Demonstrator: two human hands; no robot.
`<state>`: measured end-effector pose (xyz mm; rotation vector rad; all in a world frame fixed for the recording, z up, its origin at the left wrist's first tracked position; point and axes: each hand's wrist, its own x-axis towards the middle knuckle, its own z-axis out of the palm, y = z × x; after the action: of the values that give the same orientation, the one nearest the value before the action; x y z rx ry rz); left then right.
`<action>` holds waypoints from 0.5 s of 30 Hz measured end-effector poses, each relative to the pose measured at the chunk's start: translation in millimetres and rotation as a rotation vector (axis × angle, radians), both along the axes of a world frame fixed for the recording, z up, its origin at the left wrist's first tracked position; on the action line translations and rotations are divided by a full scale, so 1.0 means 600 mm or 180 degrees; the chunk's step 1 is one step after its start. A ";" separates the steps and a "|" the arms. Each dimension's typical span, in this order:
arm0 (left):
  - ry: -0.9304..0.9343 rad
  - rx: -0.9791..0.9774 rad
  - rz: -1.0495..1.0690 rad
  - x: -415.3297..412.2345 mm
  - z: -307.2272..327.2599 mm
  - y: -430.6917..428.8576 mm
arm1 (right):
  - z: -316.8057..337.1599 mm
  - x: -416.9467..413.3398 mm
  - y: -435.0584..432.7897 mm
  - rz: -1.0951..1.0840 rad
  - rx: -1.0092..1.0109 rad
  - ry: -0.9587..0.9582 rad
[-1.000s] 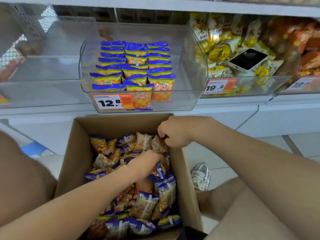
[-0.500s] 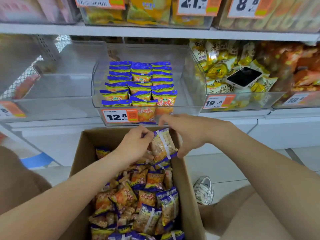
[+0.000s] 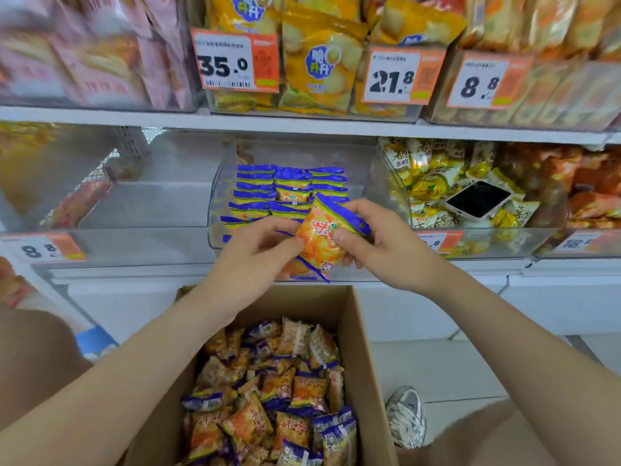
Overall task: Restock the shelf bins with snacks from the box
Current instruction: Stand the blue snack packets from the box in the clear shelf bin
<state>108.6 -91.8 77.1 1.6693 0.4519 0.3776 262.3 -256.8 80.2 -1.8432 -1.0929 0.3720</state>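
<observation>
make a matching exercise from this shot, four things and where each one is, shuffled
Things: 1 orange snack packet; 2 phone; 3 cardboard box; 4 sneaker.
Places: A on yellow packets in a shelf bin; B on the floor, right of the box; C pinched between left hand and right hand; D on the floor, full of loose packets.
Pairs: 1-C; 2-A; 3-D; 4-B.

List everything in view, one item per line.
held packet: one, orange with blue ends, in front of the clear bin
clear bin: one, transparent, on the shelf
stacked packets: many, blue-topped, inside the clear bin
cardboard box: one, brown, below the shelf
loose packets: many, orange and blue, inside the cardboard box
phone: one, dark screen, on yellow packets further right
shoe: one, pale, floor beside the cardboard box
left hand: one, pinching the held packet
right hand: one, pinching the held packet
</observation>
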 end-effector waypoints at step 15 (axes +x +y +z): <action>0.0779 0.3629 -0.0594 0.020 -0.052 0.034 | -0.016 0.067 0.008 -0.0450 -0.1531 -0.1634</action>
<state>120.8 -71.4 45.9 2.8638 0.2454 0.3015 302.5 -252.1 70.4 -2.5203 -1.2756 0.0742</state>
